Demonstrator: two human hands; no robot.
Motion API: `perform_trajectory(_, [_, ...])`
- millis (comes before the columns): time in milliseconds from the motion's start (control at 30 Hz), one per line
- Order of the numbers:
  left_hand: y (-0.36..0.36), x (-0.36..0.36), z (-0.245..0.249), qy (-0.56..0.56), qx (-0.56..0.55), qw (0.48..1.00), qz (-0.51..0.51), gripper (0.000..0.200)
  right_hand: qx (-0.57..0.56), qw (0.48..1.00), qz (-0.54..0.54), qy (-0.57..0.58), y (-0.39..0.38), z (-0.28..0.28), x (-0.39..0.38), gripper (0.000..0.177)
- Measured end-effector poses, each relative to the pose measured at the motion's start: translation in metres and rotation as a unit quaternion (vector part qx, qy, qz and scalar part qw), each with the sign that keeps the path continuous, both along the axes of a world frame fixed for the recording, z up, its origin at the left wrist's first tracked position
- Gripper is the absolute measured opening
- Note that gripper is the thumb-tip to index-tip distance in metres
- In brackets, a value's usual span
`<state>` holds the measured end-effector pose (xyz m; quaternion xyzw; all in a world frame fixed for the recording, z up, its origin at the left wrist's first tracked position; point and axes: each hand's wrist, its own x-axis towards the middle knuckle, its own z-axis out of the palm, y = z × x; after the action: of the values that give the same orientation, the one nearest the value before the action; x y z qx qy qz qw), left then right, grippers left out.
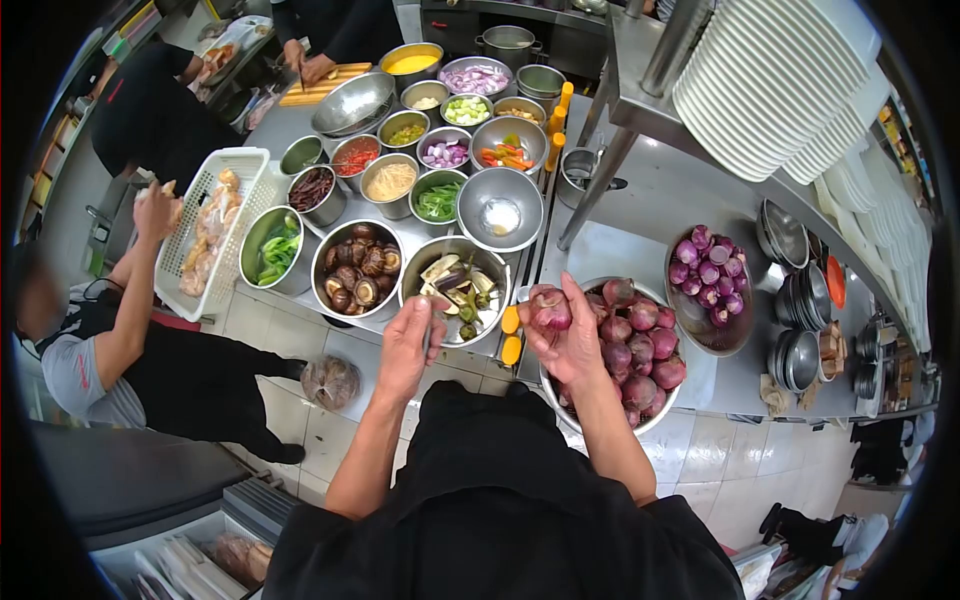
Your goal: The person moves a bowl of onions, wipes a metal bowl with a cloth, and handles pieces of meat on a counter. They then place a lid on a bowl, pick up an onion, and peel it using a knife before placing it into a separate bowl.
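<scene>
My right hand (575, 345) holds a red onion (550, 308) between thumb and fingers, over the left rim of a colander full of larger red onions (640, 355). My left hand (405, 350) is closed, fingers bent toward the thumb, around something thin and greyish that I cannot make out. It hovers by the front left of a steel pot with cut eggplant pieces (455, 285). Left of that stands a pot of dark mushrooms (358, 270). A bowl of small peeled purple onions (710, 272) sits farther right.
Pots of chopped vegetables, including green strips (437, 200), fill the counter ahead, with an empty steel bowl (500, 210). Stacked white plates (770, 90) rise at upper right. A co-worker (140, 370) stands left by a white basket (250, 180); others work behind. A bag (330, 383) lies on the floor.
</scene>
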<state>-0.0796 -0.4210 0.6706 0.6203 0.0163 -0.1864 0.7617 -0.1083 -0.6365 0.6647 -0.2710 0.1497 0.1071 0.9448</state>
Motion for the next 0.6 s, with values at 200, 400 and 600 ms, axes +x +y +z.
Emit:
perform_trajectory(200, [0.02,0.006,-0.01,-0.022,-0.027,0.999,0.014,0.019,-0.059,0.996,0.018,-0.059,0.022,-0.007,0.021,0.041])
perform_trajectory(400, [0.022,0.003,0.005,-0.026,0.02,0.999,-0.016,0.027,-0.019,0.998,0.017,-0.05,0.021,-0.016,0.028,0.046])
perform_trajectory(600, [0.007,0.005,-0.002,-0.102,0.046,0.989,-0.101,0.032,-0.032,0.992,0.021,-0.117,0.029,-0.006,0.028,0.045])
